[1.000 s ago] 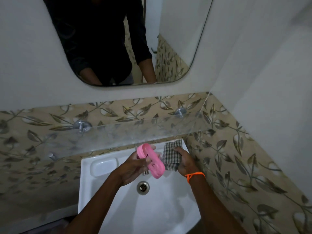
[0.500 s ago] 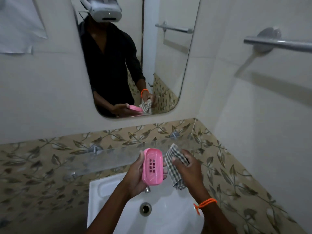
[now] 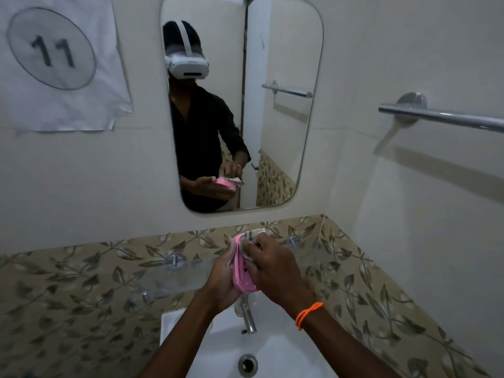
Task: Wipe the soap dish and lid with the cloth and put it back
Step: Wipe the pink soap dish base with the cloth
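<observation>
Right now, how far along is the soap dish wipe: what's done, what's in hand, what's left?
Done: the pink soap dish is picked up and held above the sink. In hand: the left hand grips the dish while the right hand presses the cloth into it. Left: no separate lid is visible; nothing has been put back on the glass shelf yet.
</observation>
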